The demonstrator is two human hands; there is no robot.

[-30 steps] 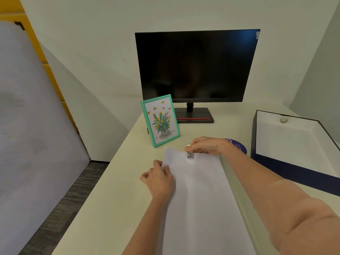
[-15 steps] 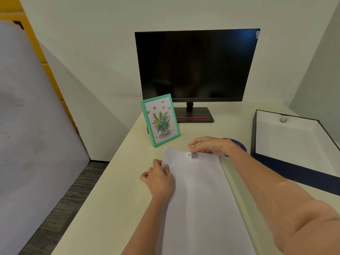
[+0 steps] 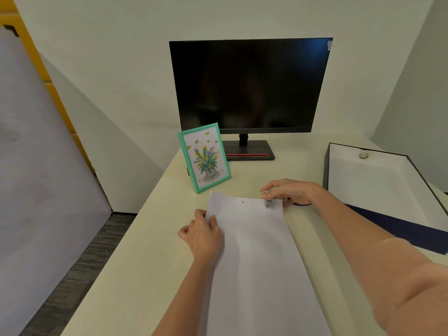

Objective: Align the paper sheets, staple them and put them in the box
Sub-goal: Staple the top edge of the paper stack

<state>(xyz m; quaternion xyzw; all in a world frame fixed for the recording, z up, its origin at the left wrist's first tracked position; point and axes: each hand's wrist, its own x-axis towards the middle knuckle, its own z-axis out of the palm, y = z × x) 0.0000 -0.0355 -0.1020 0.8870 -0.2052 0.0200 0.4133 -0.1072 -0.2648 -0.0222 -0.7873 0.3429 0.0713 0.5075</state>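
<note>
**A:** so the right hand [image 3: 292, 191] has been sliding along the far edge of the paper sheets [image 3: 254, 258], from about the middle over to the far right corner, and it's taking the little silver stapler [image 3: 267, 201] with it. There's a small dark dot [image 3: 242, 202] showing on the paper where the stapler was sitting a moment ago. Staple or mark, can't really tell at this size.

**B:** is it actually gripping the stapler or just resting on it?

**A:** gripping. The fingers [image 3: 271, 187] are curling down over the top of it, and the stapler's mouth is sitting over the corner of the sheets. The left hand [image 3: 202, 235] is lying on the left edge of the sheets, fingers loosely bent and pressing the stack flat on the worktop [image 3: 135, 275], not pinching anything.

**B:** and where's everything else relative to the sheets?

**A:** sheets are lying flat, running from near the camera away toward the monitor [image 3: 249, 84]. The green picture frame [image 3: 204, 157] is standing just beyond their far left corner, close but not touching. The box [image 3: 378, 187] is sitting open to the right of the sheets, well apart, with something small and round [image 3: 363, 155] in its far end.
</note>
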